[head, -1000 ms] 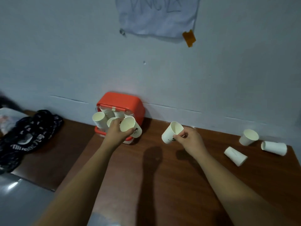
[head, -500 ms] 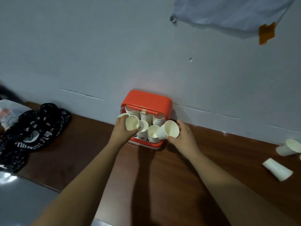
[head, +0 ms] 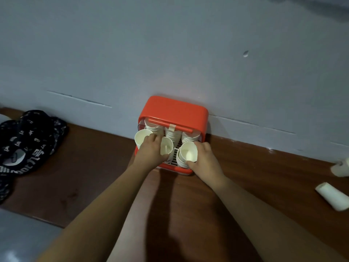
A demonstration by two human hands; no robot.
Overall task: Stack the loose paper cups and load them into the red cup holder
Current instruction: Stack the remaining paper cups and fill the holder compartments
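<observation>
The red cup holder (head: 173, 108) stands against the wall on the brown table, with stacks of white paper cups (head: 171, 134) in its back row. My left hand (head: 151, 154) grips two paper cups: one (head: 142, 138) sticks out to the left of the holder, the other (head: 166, 148) is over the holder's front grid. My right hand (head: 204, 159) holds a paper cup (head: 188, 152) seated on the front right stack (head: 179, 160) inside the holder.
Two loose paper cups lie at the right edge: one on its side (head: 332, 198), one partly cut off (head: 340, 168). A black patterned cloth (head: 26, 142) lies at the left. The brown table (head: 255, 176) meets a grey wall.
My right hand has brought its cup down onto the front right stack in the holder. My left hand with its cups has shifted slightly lower over the holder. The camera moved closer.
</observation>
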